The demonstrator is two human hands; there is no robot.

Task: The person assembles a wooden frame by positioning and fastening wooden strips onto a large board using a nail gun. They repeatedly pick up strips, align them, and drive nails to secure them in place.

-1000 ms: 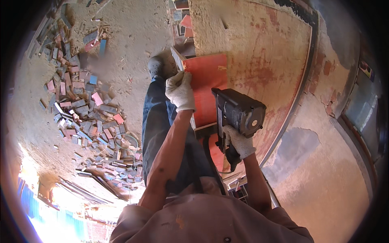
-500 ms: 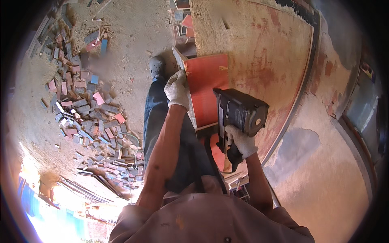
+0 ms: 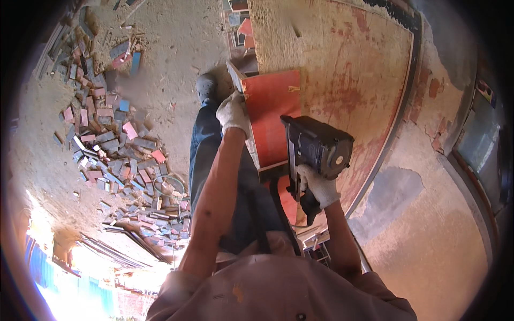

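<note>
My left hand, in a white knit glove, is closed on the left edge of a red-faced wooden board. A second, paler piece stands on edge at that board's far left corner, just beyond my fingers. In my right hand, also gloved, is the handle of a black nail gun. Its narrow left side lies over the red board's right edge; whether it touches cannot be made out. A dark strip runs along the board's near end. My fingertips on the left are partly hidden.
A large worn wooden panel spreads to the right, by a plastered wall. Many wood offcuts lie heaped on the dusty floor at left, with a thin looped hose among them. My shoe is beside the board.
Very little differs. My left hand's fingers have shifted slightly at the board's edge, and the nail gun stays over the board's right side.
</note>
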